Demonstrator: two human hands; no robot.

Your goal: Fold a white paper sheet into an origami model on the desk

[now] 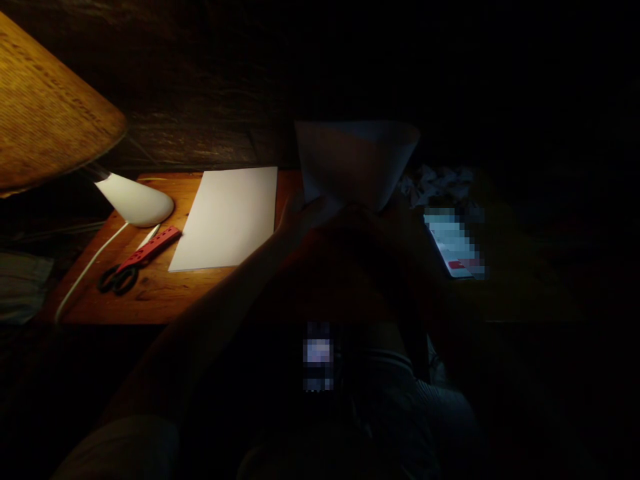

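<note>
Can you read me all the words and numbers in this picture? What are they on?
No text can be read.
Phone on the right: too blurred to read.
Small glowing screen at the bottom: too blurred to read.
Red strip beside the scissors: any marks are too small to read.
White sheet and folded paper: no writing shows.

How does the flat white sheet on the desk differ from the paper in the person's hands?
The flat white sheet lies flat on the wooden desk, while the paper in the hands stands raised above it, near the left hand. The flat white sheet is a neat rectangle; the paper in the hands looks folded into an angled shape. The flat white sheet is brightly lamplit; the paper in the hands is dim grey in shadow. Both look like plain white paper.
</note>
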